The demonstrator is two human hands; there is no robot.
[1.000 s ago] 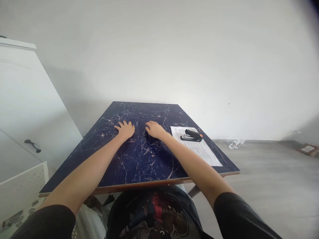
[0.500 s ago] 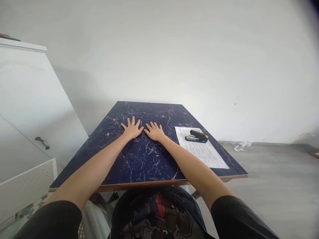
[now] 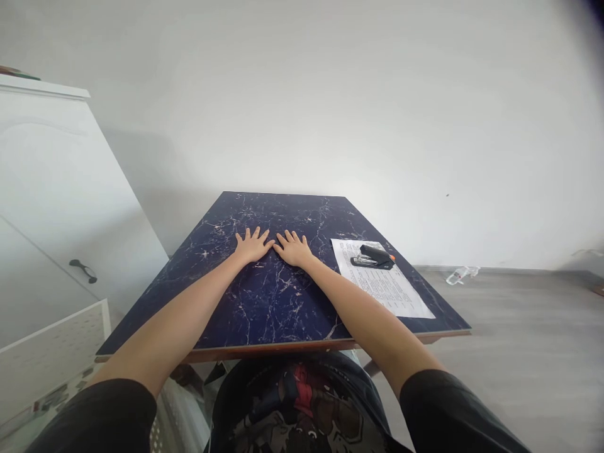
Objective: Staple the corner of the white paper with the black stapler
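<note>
Both left hand (image 3: 253, 248) and right hand (image 3: 294, 251) rested on the tabletop (image 3: 278, 308), fingers spread, empty; near its right edge, atop probably easily creased paper (image 3: 391, 296), the stapler (image 3: 377, 256) looked stiff, best gripped mid-body.

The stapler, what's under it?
A printed paper, lying on the blue table. The bit of paper right beneath the stapler is covered, so I can't see it.

A smooth, marble-look tabletop (image 3: 274, 308) with a wood-look near edge (image 3: 302, 345) bears, at right, matt paper (image 3: 396, 296) and a plastic-and-metal stapler (image 3: 374, 257).
</note>
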